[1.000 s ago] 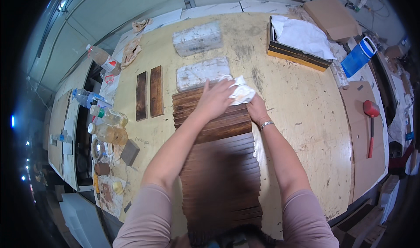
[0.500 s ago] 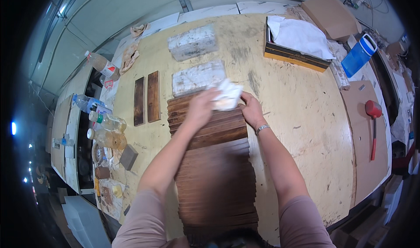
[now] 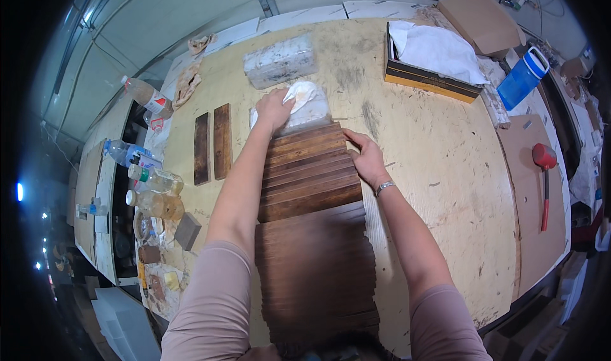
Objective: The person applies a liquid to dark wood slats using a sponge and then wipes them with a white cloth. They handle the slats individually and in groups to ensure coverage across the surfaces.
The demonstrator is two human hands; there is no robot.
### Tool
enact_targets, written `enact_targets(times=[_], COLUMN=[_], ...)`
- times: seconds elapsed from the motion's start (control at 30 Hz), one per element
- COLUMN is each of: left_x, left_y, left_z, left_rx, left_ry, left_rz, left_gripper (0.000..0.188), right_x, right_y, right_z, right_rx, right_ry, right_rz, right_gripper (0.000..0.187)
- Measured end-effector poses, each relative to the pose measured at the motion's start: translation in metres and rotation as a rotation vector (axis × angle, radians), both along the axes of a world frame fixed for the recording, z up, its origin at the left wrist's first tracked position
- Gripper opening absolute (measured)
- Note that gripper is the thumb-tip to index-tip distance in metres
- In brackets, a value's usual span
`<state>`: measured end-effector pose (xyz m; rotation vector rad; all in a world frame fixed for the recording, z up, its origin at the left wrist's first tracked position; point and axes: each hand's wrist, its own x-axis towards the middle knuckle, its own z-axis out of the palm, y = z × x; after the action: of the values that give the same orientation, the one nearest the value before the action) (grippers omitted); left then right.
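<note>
Tabletop [image 3: 449, 163] spreads rightward beyond wooden strips [image 3: 310, 175]; left hand [image 3: 273, 109] clutches white cloth [image 3: 304, 94], right hand [image 3: 370, 160] cups their edge.

Wood strips [image 3: 312, 170]: dark brown, streaky grain, lighter patches toward the far end; slats [image 3: 222, 142] left of strips: one blackish brown, one mid-brown with dark blotches; cloth [image 3: 304, 95] just beyond strips: white; block [image 3: 280, 60] farther beyond strips: whitish, grey smudges; tabletop [image 3: 439, 148] around strips: pale yellow, dark scuffs; mallet [image 3: 545, 157] right of strips: red head, red-and-black handle; bottle [image 3: 520, 82], far right of strips: bright blue, white-trimmed lid
</note>
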<state>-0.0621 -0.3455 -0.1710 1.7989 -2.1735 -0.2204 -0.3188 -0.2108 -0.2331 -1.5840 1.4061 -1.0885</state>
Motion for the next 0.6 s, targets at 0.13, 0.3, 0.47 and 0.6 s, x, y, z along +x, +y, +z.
enact_targets(times=[0.13, 0.3, 0.47, 0.6], left_x=[0.013, 0.009, -0.053, -0.039], left_y=[0.005, 0.025, 0.066, 0.116], left_z=[-0.015, -0.004, 0.032, 0.024], left_rx=[-0.078, -0.11, 0.066, 0.079], left_ry=[0.145, 0.107, 0.578, 0.006], left_rz=[-0.087, -0.096, -0.263, -0.601], left_gripper=[0.038, 0.034, 0.039, 0.043], right_x=[0.0, 0.001, 0.001, 0.0], right_y=[0.001, 0.004, 0.007, 0.001], right_z=[0.0, 0.012, 0.013, -0.007], right_rx=[-0.03, -0.03, -0.094, 0.062], right_ry=[0.013, 0.032, 0.099, 0.079], right_rz=[-0.013, -0.004, -0.004, -0.035], right_gripper=[0.048, 0.047, 0.041, 0.035])
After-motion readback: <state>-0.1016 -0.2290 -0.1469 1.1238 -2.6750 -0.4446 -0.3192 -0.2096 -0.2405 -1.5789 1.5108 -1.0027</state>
